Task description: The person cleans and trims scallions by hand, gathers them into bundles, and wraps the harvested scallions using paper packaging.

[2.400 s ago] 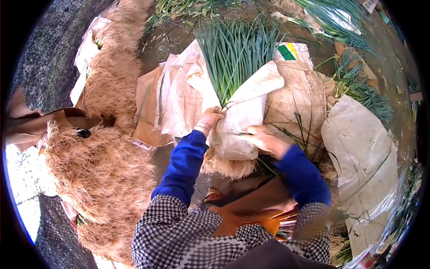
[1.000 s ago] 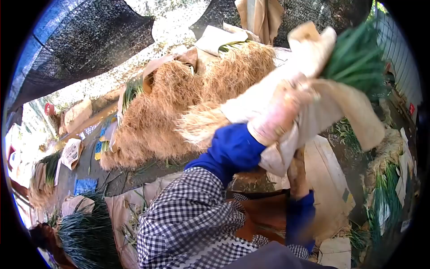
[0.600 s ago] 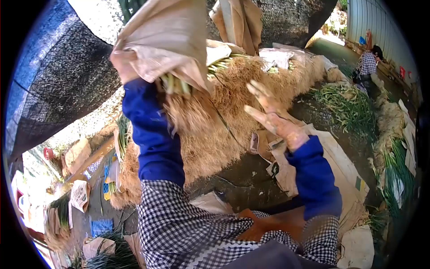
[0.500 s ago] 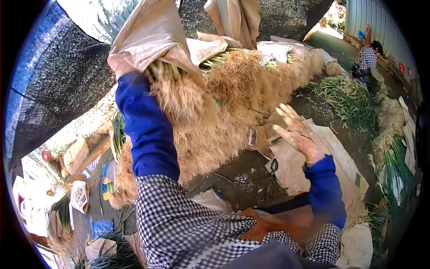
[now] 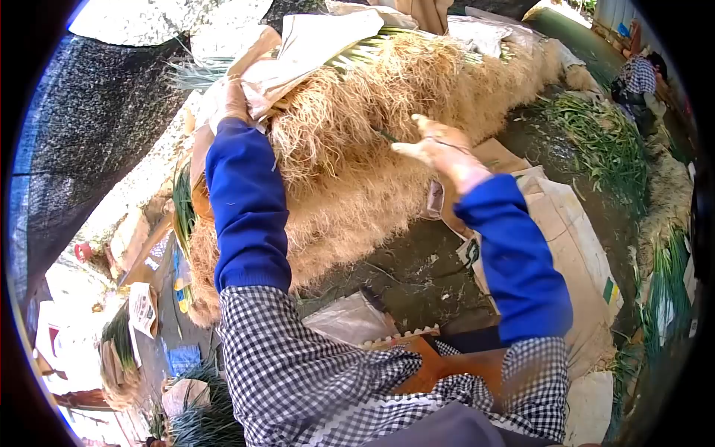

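Observation:
A bundle of green onions [image 5: 316,112] wrapped in pale paper lies on top of the pile, its brown roots facing me. My left hand [image 5: 233,103] is at the left edge of the wrapping paper [image 5: 305,48], with its fingers partly hidden by the paper. It appears to grip the bundle there. In front of the heap of roots [image 5: 357,216], my right hand [image 5: 441,147] is open and empty, thumb and fingers apart. Pale green stems show between the paper and the roots.
Flattened paper sacks [image 5: 551,231] lie on the floor at right. Loose green leaves [image 5: 596,134] are heaped beyond them, near a crouching person [image 5: 639,78]. Dark shade netting [image 5: 97,127] hangs at left. Below me stands a brown wooden seat [image 5: 424,369].
The wrapped bundle has come down from the raised left hand onto the pile's left part. My right hand has moved left and up, toward the roots, and remains open.

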`<move>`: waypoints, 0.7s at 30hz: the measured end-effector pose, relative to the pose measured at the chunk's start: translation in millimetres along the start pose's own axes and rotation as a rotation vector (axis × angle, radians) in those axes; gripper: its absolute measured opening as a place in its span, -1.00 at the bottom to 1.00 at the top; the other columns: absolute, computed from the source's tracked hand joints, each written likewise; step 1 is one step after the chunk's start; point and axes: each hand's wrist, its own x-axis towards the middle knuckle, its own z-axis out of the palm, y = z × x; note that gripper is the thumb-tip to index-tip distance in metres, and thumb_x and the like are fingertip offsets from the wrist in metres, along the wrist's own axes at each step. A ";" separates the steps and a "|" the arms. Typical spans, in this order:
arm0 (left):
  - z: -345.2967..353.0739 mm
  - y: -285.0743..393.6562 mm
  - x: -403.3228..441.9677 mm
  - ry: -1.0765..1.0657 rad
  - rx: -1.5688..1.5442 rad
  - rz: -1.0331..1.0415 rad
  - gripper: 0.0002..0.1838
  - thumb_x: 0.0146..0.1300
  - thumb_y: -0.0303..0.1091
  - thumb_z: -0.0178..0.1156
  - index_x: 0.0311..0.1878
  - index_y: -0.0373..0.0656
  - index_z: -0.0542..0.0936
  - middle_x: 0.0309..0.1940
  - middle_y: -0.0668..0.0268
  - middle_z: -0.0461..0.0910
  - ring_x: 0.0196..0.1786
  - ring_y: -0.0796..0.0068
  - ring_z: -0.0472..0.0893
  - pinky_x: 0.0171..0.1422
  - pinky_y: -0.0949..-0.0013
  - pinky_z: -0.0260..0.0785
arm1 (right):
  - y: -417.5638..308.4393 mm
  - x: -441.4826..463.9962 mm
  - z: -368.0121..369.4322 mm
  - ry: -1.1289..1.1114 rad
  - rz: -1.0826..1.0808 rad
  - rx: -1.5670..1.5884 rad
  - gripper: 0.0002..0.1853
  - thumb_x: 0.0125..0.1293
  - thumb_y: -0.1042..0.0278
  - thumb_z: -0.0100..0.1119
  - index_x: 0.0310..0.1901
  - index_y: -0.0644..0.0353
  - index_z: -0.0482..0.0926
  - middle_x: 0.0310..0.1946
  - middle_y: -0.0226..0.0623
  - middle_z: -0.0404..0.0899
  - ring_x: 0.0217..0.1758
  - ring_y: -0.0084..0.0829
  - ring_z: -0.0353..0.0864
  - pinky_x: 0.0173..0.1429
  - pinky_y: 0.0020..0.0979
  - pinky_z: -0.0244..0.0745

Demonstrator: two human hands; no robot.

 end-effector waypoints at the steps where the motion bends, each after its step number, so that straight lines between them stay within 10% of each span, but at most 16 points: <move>1: 2.5 -1.8 -0.9 0.021 0.007 0.024 -0.66 0.13 -0.22 0.11 -0.03 -0.11 0.50 -0.08 0.11 0.47 -0.16 0.21 0.49 -0.26 0.12 0.43 | -19.6 15.4 1.1 -0.181 0.048 -0.088 -0.19 0.03 -0.40 0.10 0.07 0.24 0.46 -0.10 -0.11 0.59 0.00 -0.23 0.57 0.06 -0.38 0.43; 8: -5.8 0.6 20.9 -0.224 0.248 0.058 -0.72 0.19 -0.17 0.16 -0.12 -0.12 0.56 -0.32 0.21 0.60 -0.37 0.34 0.57 -0.52 0.31 0.35 | 27.2 -62.7 23.3 -0.219 -0.231 0.719 -0.60 0.39 0.07 -0.09 -0.47 0.18 0.52 -0.64 -0.35 0.39 -0.56 -0.41 0.35 -0.37 -0.41 0.24; 10: -17.0 -3.3 51.7 -0.286 1.044 0.487 -0.75 0.25 -0.30 0.06 -0.08 -0.16 0.56 -0.17 0.13 0.59 -0.15 0.28 0.58 -0.20 0.30 0.42 | 68.6 -136.7 -8.3 -0.481 -0.057 0.927 -0.66 0.38 0.14 -0.06 -0.38 0.20 0.58 -0.63 -0.33 0.43 -0.57 -0.51 0.35 -0.35 -0.41 0.25; 11: -22.4 -8.4 74.4 -0.322 1.443 0.712 -0.76 0.28 -0.36 0.01 -0.06 -0.19 0.56 -0.10 0.09 0.59 -0.04 0.24 0.59 -0.05 0.30 0.46 | 96.8 -162.3 -5.1 -0.694 -0.038 0.384 -0.65 0.36 0.12 -0.05 -0.16 0.25 0.58 -0.42 -0.25 0.56 -0.36 -0.51 0.49 -0.20 -0.42 0.38; 12: -23.3 -46.0 130.2 -0.154 1.391 0.981 -0.76 0.24 -0.43 0.02 -0.06 -0.15 0.56 -0.05 0.07 0.56 0.00 0.29 0.58 0.01 0.31 0.47 | 117.4 -192.5 5.5 -0.705 -0.028 0.399 -0.65 0.36 0.12 -0.05 -0.16 0.25 0.58 -0.42 -0.25 0.56 -0.36 -0.51 0.49 -0.20 -0.42 0.38; 17: -25.3 -22.0 56.1 -0.231 1.017 0.624 -0.70 0.25 -0.29 0.03 -0.01 -0.23 0.52 -0.07 0.04 0.56 -0.02 0.24 0.58 0.01 0.30 0.46 | 180.9 -318.0 69.4 -0.400 0.167 0.116 -0.65 0.26 0.24 0.11 0.05 0.16 0.43 -0.14 -0.14 0.54 0.00 -0.14 0.52 0.21 -0.21 0.34; 21: -14.3 -21.4 51.4 -0.336 0.888 0.573 -0.60 0.26 -0.18 0.05 0.02 -0.30 0.48 -0.08 0.01 0.56 -0.03 0.20 0.57 0.02 0.30 0.45 | 140.0 -335.5 47.8 -0.068 0.139 0.093 -0.65 0.18 0.15 0.20 -0.04 0.13 0.54 -0.17 -0.17 0.58 -0.02 -0.17 0.52 0.11 -0.30 0.39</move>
